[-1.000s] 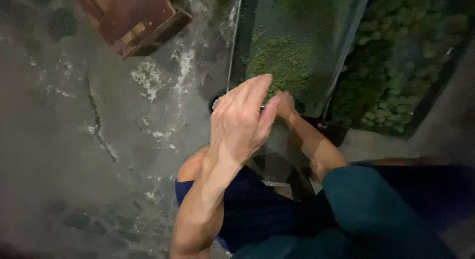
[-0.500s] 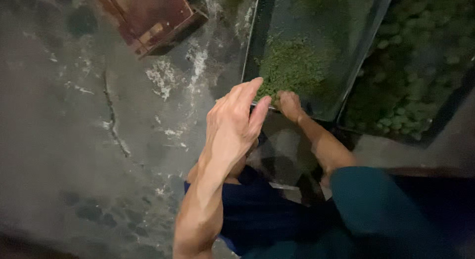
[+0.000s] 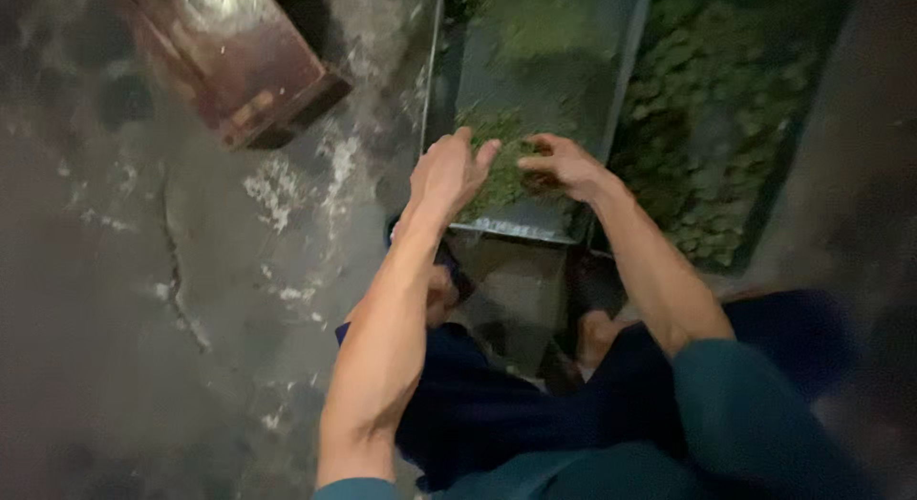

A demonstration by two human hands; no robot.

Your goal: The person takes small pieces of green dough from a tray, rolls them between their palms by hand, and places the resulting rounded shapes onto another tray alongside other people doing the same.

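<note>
Here, both hands reach into a metal tray (image 3: pixel 573 51) on the cracked concrete floor (image 3: pixel 143 299). The left hand (image 3: pixel 449 170), fingers loosely spread, rests against a heap of green crumbled leaves (image 3: pixel 501 166) at the tray's near edge; the right hand (image 3: pixel 564 164) pinches some of it. A rusty box (image 3: pixel 239 70) stands well apart.

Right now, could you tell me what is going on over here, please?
A person is crouched over a cracked concrete floor, with both hands in a heap of fine green plant material at the near end of a metal tray. The left hand is open over the heap, and the right hand is curled into it. Beside it lies a second tray of coarser green leaves, and a rusty red box stands apart.
</note>
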